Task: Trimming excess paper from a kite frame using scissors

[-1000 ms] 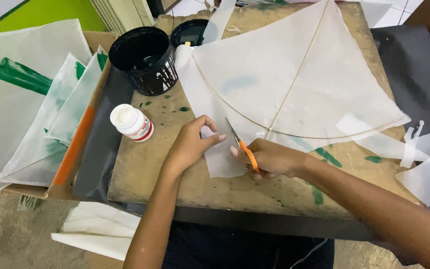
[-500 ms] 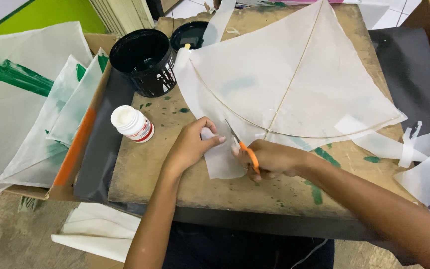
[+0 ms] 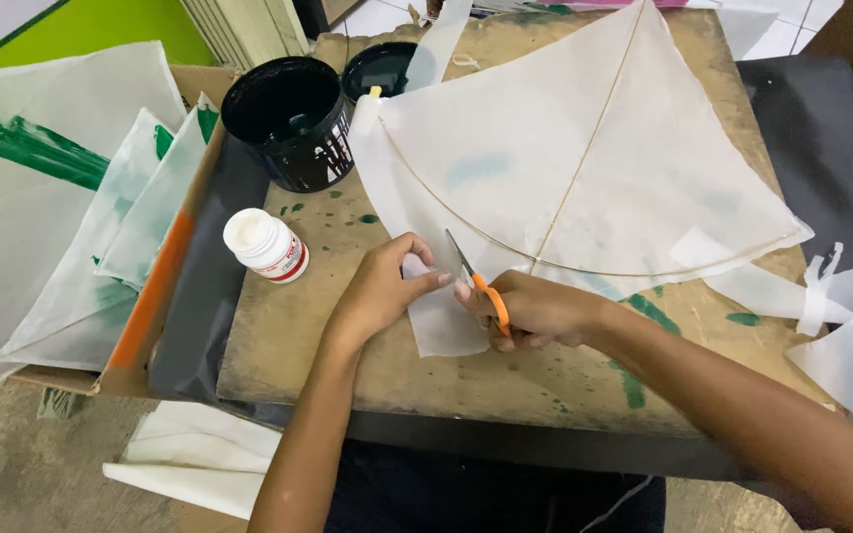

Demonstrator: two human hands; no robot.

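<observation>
Paint-flecked wooden table (image 3: 545,385), concrete floor (image 3: 41,474)

Single head-worn view, looking steeply down.

The camera sits close above the table (image 3: 348,345), facing forward and down over its near edge; both forearms enter from the bottom, and floor shows at lower left. No second view shares the scene.
</observation>
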